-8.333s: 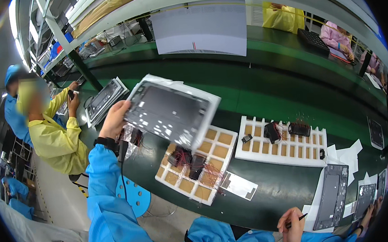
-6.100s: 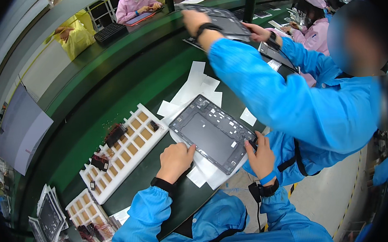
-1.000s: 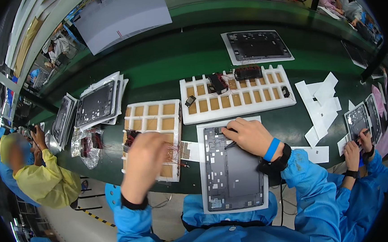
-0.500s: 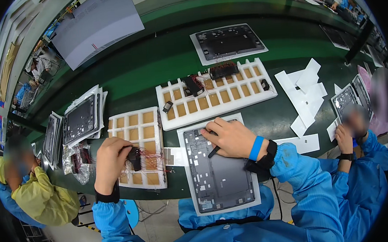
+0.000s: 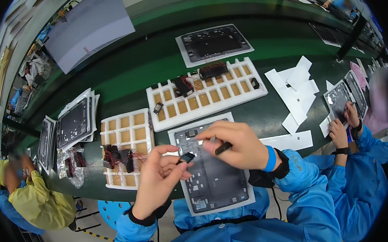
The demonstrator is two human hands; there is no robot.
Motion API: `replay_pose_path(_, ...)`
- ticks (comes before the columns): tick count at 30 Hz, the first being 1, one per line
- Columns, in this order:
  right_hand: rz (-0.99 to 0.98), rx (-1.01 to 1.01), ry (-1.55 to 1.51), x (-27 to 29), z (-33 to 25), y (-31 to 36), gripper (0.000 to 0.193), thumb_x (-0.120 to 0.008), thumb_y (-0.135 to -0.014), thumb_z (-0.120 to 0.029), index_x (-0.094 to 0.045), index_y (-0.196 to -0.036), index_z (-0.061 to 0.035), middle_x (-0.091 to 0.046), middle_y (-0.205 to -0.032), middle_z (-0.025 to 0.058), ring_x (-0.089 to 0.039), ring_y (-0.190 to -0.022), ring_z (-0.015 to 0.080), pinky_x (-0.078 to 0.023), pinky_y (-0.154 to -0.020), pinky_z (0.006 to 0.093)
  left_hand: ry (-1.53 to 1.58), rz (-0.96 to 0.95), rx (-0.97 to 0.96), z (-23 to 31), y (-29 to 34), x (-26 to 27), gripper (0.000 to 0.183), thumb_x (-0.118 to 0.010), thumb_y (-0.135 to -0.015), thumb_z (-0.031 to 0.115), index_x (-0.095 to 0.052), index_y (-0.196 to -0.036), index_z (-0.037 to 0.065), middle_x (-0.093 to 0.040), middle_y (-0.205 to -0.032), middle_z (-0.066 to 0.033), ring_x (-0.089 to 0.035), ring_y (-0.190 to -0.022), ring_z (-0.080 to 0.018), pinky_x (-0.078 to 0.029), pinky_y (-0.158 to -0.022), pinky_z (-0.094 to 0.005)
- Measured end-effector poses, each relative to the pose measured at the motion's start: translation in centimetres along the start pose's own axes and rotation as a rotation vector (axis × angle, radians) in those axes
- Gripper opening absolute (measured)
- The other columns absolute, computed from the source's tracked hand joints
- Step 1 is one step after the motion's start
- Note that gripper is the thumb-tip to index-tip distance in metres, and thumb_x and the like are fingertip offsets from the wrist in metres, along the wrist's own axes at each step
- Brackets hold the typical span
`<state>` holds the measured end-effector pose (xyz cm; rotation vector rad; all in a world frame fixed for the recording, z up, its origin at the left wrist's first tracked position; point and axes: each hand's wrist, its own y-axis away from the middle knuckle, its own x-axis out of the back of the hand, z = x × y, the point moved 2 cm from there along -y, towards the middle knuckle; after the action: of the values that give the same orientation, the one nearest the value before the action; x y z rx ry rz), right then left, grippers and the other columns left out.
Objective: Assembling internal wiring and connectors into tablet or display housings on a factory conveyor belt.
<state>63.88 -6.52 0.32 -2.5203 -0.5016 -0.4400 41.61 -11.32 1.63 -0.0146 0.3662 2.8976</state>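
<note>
A dark tablet back housing (image 5: 214,182) lies on a white sheet in front of me, dotted with small white patches. Over its upper left part, my left hand (image 5: 159,175) pinches a small black rectangular part (image 5: 186,158) with a shiny face. My right hand (image 5: 238,145) is closed round a black pen-shaped tool (image 5: 223,148), its thumb and forefinger close together above the housing's top. Whether those fingertips also hold something is too small to tell. Left of my hands, a white foam tray (image 5: 110,180) carries black parts with red wires (image 5: 120,156).
Beyond the housing stands a longer white foam tray (image 5: 208,104) with more wired black parts. Another housing (image 5: 215,43) lies behind it. Stacked housings (image 5: 75,122) and a clear plastic bag (image 5: 73,172) sit left. White cut sheets (image 5: 293,96) lie right, near a co-worker's hands (image 5: 339,133).
My left hand has moved right from the small foam tray to above the housing, bringing a small black part. My right hand has lifted slightly with the tool. The view has shifted a little.
</note>
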Motion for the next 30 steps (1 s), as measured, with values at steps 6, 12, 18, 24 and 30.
replay_pose_path(6, -0.048, -0.088, -0.035, 0.3, -1.6, 2.9, 0.036, -0.083, -0.081, -0.014, -0.070, -0.114, -0.0057, -0.067, -0.091, 0.0060, -0.060, -0.062, 0.0145, -0.046, -0.054, 0.0267, 0.107, -0.215, 0.084, -0.5, -1.1, -2.8, 0.029, -0.062, -0.098, 0.002, -0.042, -0.119, 0.003, -0.071, -0.092, -0.0127, -0.070, -0.078, -0.0150, -0.053, -0.064, -0.0242)
replay_pose_path(12, -0.125, 0.082, 0.554, 0.8, -1.6, 6.2, 0.037, -0.081, -0.080, -0.027, -0.072, -0.113, -0.0149, -0.067, -0.093, -0.0023, -0.067, -0.078, 0.0146, -0.051, -0.052, 0.0281, 0.253, -0.316, 0.298, -5.2, -2.6, -4.3, 0.020, -0.059, -0.103, 0.013, -0.042, -0.110, 0.007, -0.069, -0.083, -0.0098, -0.067, -0.069, -0.0153, -0.048, -0.058, -0.0236)
replay_pose_path(18, -0.256, 0.087, 0.582, 1.3, -0.9, 6.1, 0.037, -0.079, -0.074, -0.013, -0.072, -0.111, -0.0138, -0.066, -0.097, -0.0006, -0.066, -0.079, 0.0165, -0.051, -0.052, 0.0294, 0.367, -0.436, 0.478, -6.4, -4.2, -4.0, 0.016, -0.054, -0.105, 0.022, -0.045, -0.108, 0.009, -0.068, -0.080, -0.0096, -0.064, -0.066, -0.0150, -0.048, -0.060, -0.0249)
replay_pose_path(24, -0.052, 0.085, 0.602, 1.7, 2.1, 5.1, 0.030, -0.071, -0.076, -0.004, -0.071, -0.106, -0.0096, -0.066, -0.095, 0.0018, -0.068, -0.082, 0.0196, -0.056, -0.061, 0.0341, -0.871, 0.000, -0.570, -4.7, -4.9, -2.8, 0.011, -0.063, -0.094, 0.008, -0.064, -0.103, 0.002, -0.065, -0.096, -0.0130, -0.063, -0.083, -0.0307, -0.052, -0.074, -0.0361)
replay_pose_path(30, 0.075, -0.121, 0.447, 2.4, 6.1, 1.8, 0.018, -0.068, -0.083, -0.005, -0.067, -0.101, -0.0071, -0.068, -0.092, 0.0093, -0.067, -0.086, 0.0312, -0.055, -0.073, 0.0409, -1.278, 0.135, -0.652, -3.6, -6.7, -2.1, 0.026, -0.071, -0.082, 0.006, -0.068, -0.108, 0.002, -0.062, -0.104, -0.0103, -0.060, -0.097, -0.0314, -0.052, -0.080, -0.0411)
